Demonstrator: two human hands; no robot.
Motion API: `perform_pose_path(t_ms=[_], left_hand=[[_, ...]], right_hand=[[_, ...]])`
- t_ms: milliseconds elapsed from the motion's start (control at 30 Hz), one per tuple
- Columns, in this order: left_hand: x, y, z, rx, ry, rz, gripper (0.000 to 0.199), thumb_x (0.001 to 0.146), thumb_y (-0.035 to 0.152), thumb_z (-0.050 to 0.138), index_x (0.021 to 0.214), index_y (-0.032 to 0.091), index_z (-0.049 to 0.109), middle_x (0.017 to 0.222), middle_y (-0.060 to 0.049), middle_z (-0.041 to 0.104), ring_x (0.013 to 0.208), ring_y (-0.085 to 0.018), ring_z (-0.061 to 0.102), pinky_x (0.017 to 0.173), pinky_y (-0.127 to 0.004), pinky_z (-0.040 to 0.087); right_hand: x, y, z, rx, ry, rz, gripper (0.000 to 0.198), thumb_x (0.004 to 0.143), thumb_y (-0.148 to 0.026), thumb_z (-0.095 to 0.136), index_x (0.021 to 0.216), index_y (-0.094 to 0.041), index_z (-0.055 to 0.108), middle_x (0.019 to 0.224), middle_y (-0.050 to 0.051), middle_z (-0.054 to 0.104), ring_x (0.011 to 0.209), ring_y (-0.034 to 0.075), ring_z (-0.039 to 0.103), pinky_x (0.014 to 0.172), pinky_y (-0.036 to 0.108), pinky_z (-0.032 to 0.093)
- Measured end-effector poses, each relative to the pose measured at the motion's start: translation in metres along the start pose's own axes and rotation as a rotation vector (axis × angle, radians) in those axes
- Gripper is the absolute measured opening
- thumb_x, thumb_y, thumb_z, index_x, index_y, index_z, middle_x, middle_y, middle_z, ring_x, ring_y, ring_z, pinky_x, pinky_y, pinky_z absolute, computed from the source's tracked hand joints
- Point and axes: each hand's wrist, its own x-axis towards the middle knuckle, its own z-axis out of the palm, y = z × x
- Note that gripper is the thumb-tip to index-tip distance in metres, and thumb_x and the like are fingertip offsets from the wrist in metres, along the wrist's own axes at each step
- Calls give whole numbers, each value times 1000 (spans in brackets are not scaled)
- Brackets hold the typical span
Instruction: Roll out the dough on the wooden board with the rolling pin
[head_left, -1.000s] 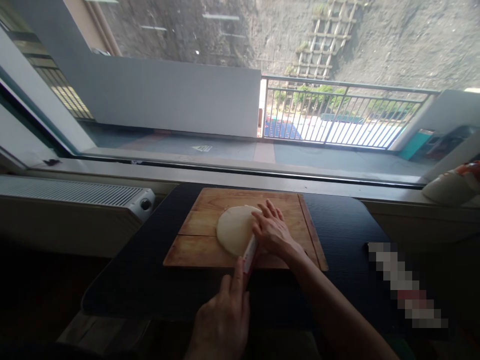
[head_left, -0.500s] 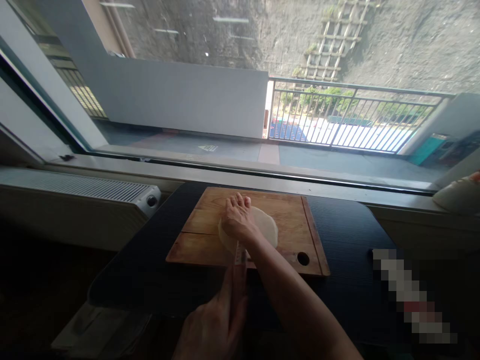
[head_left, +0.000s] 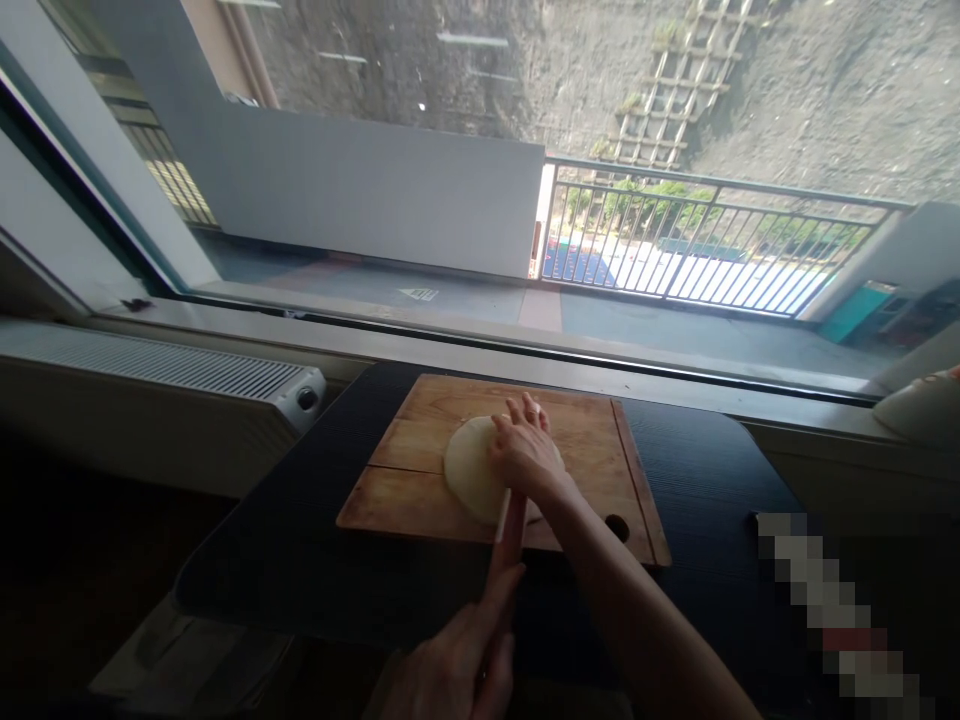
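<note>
A round, flat sheet of pale dough (head_left: pixel 471 465) lies on the wooden cutting board (head_left: pixel 401 500). A wooden rolling pin (head_left: pixel 511 532) points away from me across the dough's right part. My left hand (head_left: pixel 459 655) is wrapped round the pin's near end, below the board's front edge. Over the dough, my right hand (head_left: pixel 529 452) is on the pin's far part, palm down with its fingers reaching forward; it covers that part of the pin and some of the dough's right side.
The board rests on a dark table (head_left: pixel 300 520) by a large window. A white radiator (head_left: pixel 292 385) stands at the left under the sill (head_left: pixel 465 378). A blurred-out object (head_left: pixel 825 600) is at the table's right. A pale rounded object (head_left: pixel 919 405) sits at the far right.
Both hands and the rolling pin have shifted to the right across the dough. More of the dough's left side now shows. The view has also shifted slightly.
</note>
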Motion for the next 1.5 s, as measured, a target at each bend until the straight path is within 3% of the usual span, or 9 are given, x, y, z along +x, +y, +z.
perform_pose_path(t_ms=[100, 167, 300, 500, 733, 900, 1133, 1267, 1500], left_hand=[[-1, 3, -14, -26, 56, -4, 61, 89, 20, 35, 144, 35, 12, 135, 0, 48, 115, -16, 54, 93, -26, 46], [3, 9, -11, 8, 35, -12, 60, 89, 21, 34, 144, 33, 13, 129, -3, 54, 109, -16, 58, 87, -25, 49], [18, 30, 14, 121, -116, -35, 51, 86, 26, 40, 137, 30, 36, 95, -7, 66, 77, -18, 66, 65, -26, 54], [27, 39, 27, 165, -182, -33, 40, 75, 18, 48, 113, 29, 57, 93, -7, 60, 69, -19, 63, 56, -28, 52], [6, -10, -24, -55, 117, -154, 43, 88, 20, 37, 128, 33, 45, 95, -1, 61, 81, -11, 62, 74, -19, 49], [5, -23, -30, 79, 268, -236, 48, 89, 29, 39, 136, 32, 37, 86, 0, 63, 72, -12, 63, 66, -19, 51], [8, -8, -1, 178, 193, -79, 52, 88, 19, 37, 137, 36, 33, 101, -3, 60, 72, -10, 63, 62, -17, 51], [8, -9, 1, 124, 151, -17, 53, 89, 17, 37, 137, 38, 32, 113, -4, 56, 81, -11, 63, 68, -19, 52], [22, -38, -23, 127, 302, -254, 49, 91, 31, 40, 138, 33, 30, 109, -1, 61, 91, -14, 63, 76, -23, 51]], right_hand=[[23, -25, 10, -57, -16, -126, 38, 83, -25, 42, 116, -16, 57, 141, 14, 35, 136, 31, 13, 108, 51, 7], [29, -25, 11, -57, -23, -172, 38, 83, -24, 41, 116, -14, 57, 140, 14, 37, 136, 30, 14, 108, 49, 8], [13, 19, -4, 37, -33, -65, 40, 86, -26, 38, 122, -20, 54, 147, 7, 26, 138, 27, 6, 108, 45, 14], [-27, 78, -24, 100, 57, 80, 43, 86, -37, 40, 125, -25, 52, 149, 4, 20, 138, 22, 6, 109, 39, 17], [18, 33, -2, -17, 68, 106, 33, 88, -34, 37, 100, -26, 66, 133, 4, 47, 136, 28, 13, 105, 53, 9], [60, -2, 6, -47, 44, 12, 30, 86, -30, 43, 99, -15, 66, 117, 12, 59, 131, 28, 26, 103, 43, 19], [-11, 27, -4, 5, 141, -188, 36, 92, -28, 32, 113, -25, 60, 129, -2, 53, 135, 17, 22, 110, 35, 13], [-52, 49, -9, -17, 170, -207, 41, 94, -29, 29, 130, -23, 47, 139, 1, 43, 136, 18, 18, 111, 38, 12], [16, -2, -4, -63, 14, -230, 36, 93, -33, 29, 101, -28, 64, 122, -1, 57, 133, 19, 24, 108, 40, 16]])
